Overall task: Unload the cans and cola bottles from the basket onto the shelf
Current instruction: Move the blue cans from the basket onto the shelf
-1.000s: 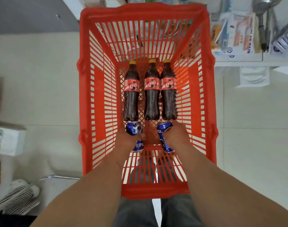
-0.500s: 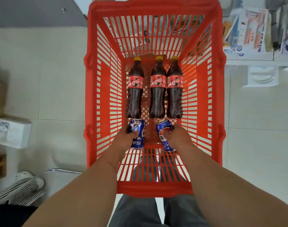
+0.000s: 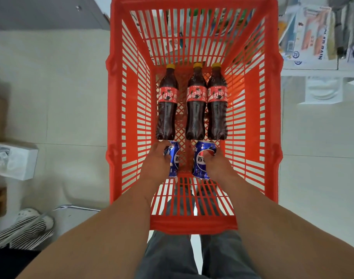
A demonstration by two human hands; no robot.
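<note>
Both cans have turned more upright since a second ago. Left hand point(image 3: 157, 161) curls around the left can point(image 3: 174, 159), right hand point(image 3: 218, 165) around the right can point(image 3: 202, 159), low in the basket point(image 3: 254, 121), just below three bottles point(image 3: 195, 103).

Shop: basket point(image 3: 272, 109), stocked shelf point(image 3: 310, 66)

basket point(image 3: 271, 109): red, on the floor
bottles: three lying side by side at 12 o'clock, left point(image 3: 167, 103), middle point(image 3: 196, 103), right point(image 3: 217, 103)
left hand point(image 3: 157, 163): grips left can point(image 3: 174, 160)
right hand point(image 3: 217, 164): grips right can point(image 3: 201, 160)
</note>
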